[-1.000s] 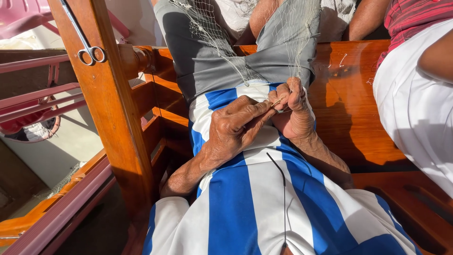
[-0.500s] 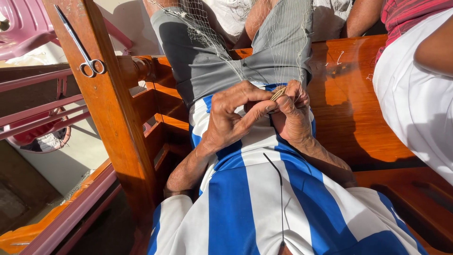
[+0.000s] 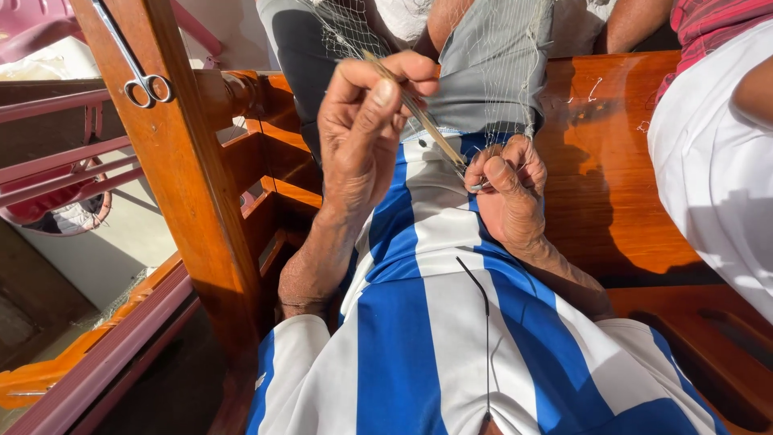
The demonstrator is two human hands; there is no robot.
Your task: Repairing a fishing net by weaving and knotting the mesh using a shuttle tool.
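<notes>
My left hand [image 3: 362, 129] is raised above my lap and pinches a thin tan netting needle [image 3: 423, 121] between thumb and fingers; the needle slants down to the right. My right hand [image 3: 507, 189] rests on my blue and white striped shirt [image 3: 435, 322] with its fingers closed on the fine pale fishing net [image 3: 491, 56] where the needle's tip meets it. The net hangs down from above over the grey shorts [image 3: 491, 72] of a person sitting opposite.
A wooden post [image 3: 173, 161] with scissors [image 3: 137, 60] hanging on it stands at the left, beside wooden rails. An orange-brown wooden bench [image 3: 604, 185] runs behind my hands. A person in white cloth [image 3: 717, 185] sits at the right.
My left hand has lifted away from my right hand and drawn the needle up and to the left. My right hand keeps its hold on the net, a little lower on my lap.
</notes>
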